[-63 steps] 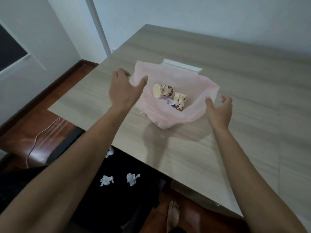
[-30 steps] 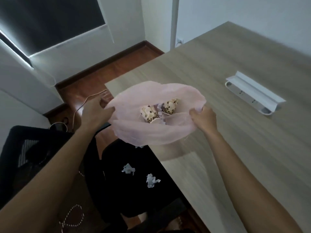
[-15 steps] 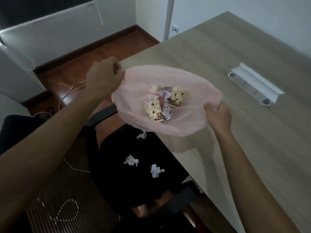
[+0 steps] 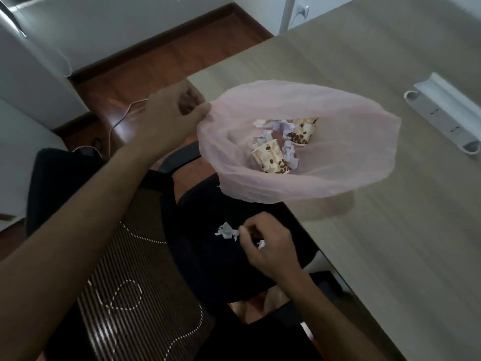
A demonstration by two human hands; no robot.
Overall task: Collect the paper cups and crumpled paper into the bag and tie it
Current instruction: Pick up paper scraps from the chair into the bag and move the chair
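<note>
A thin pink plastic bag hangs open over the corner of the wooden table. My left hand pinches its left rim and holds it up. Inside lie two spotted paper cups among crumpled paper. My right hand is down on the black chair seat, fingers curled around one crumpled paper ball. A second crumpled paper ball lies on the seat just left of its fingertips.
A white power strip lies on the table at right. Below the table edge stand the black chair and a striped brown rug. A white cable runs across the wooden floor at left.
My right hand let go of the bag's right rim and dropped to the chair seat, closing on a paper ball. The bag now hangs from my left hand alone.
</note>
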